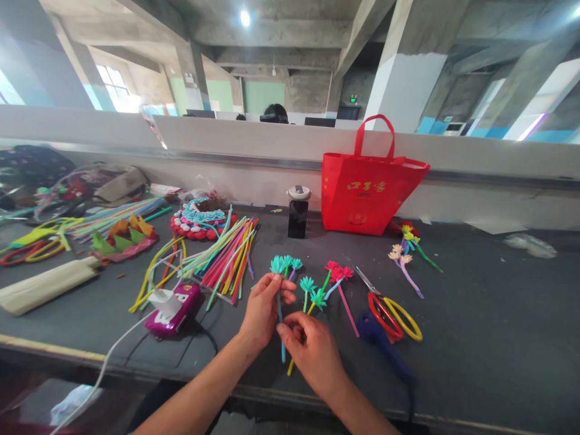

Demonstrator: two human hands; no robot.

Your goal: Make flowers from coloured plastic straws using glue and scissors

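My left hand (261,305) pinches a pipe cleaner flower (277,264) just under its turquoise head. Its light blue stem points down toward the table's front edge. My right hand (312,345) has thumb and fingers closed together at that stem, lower down. Behind the held flower, more turquoise heads and a green and a purple stem show beside my left fingers. Just right of my hands lie two teal flowers (308,285), one on a yellow stem that passes under my right hand. Farther right are red flowers (338,272) with green, blue and pink stems.
Scissors (385,311) with red and yellow handles lie right of my hands, near a blurred dark blue thing (380,338). Pipe cleaners (231,257), a purple power strip (174,311) and its cable lie left. A propped phone (298,219) and red bag (369,193) stand behind.
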